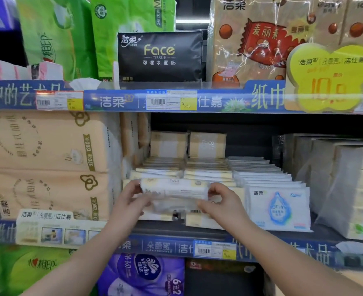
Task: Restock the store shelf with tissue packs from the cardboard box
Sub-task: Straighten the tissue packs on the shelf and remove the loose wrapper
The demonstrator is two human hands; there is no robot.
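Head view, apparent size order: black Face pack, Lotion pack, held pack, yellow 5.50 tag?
Largest: black Face pack.
Then Lotion pack and held pack: too alike to rank.
Smallest: yellow 5.50 tag.

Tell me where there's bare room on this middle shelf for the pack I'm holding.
Bare shelf floor shows in front of the cream rows, behind the blue edge strip, and in the gap between the lotion packs and the white bundles. The rows behind your tissue pack and the peach bundles are packed tight.
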